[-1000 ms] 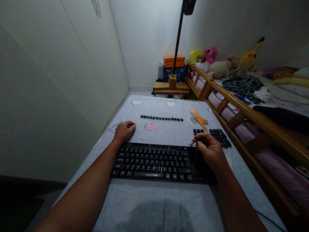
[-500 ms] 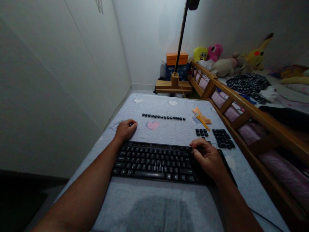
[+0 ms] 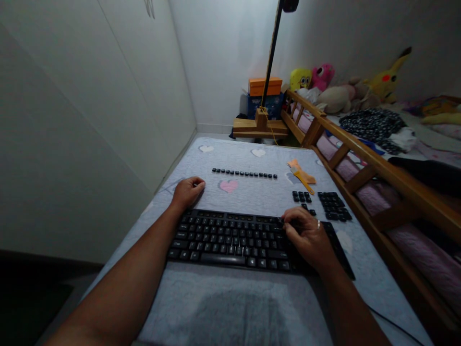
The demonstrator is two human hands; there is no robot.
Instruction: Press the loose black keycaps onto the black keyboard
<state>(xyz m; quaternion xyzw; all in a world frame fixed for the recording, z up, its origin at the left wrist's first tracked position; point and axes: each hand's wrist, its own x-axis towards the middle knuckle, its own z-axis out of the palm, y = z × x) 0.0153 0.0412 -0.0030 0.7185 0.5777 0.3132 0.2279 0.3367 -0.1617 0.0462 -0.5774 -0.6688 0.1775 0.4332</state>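
Observation:
A black computer keyboard (image 3: 226, 240) lies flat on a heart-patterned bedspread (image 3: 237, 298). My right hand (image 3: 306, 235), with a ring on one finger, is over the keyboard's upper right part. Its thumb and fingertips are pinched at the top row; whatever is between them is hidden. My left hand (image 3: 188, 192) rests half curled on the bedspread just beyond the keyboard's upper left corner, and its palm is out of sight. Past the keyboard, small black keycaps (image 3: 245, 173) lie in one straight row. More loose keycaps (image 3: 334, 206) sit grouped beyond my right hand.
An orange-handled brush (image 3: 303, 181) and an orange cloth (image 3: 306, 173) lie at the far right. A wooden bed rail (image 3: 356, 158) runs along the right side, and a white cabinet (image 3: 90, 120) borders the left. The keyboard's cable (image 3: 392, 324) trails toward the lower right.
My right hand has turned and shifted slightly, so its ring now shows and fingertips stay near the keyboard's top row. My left hand has stayed in place.

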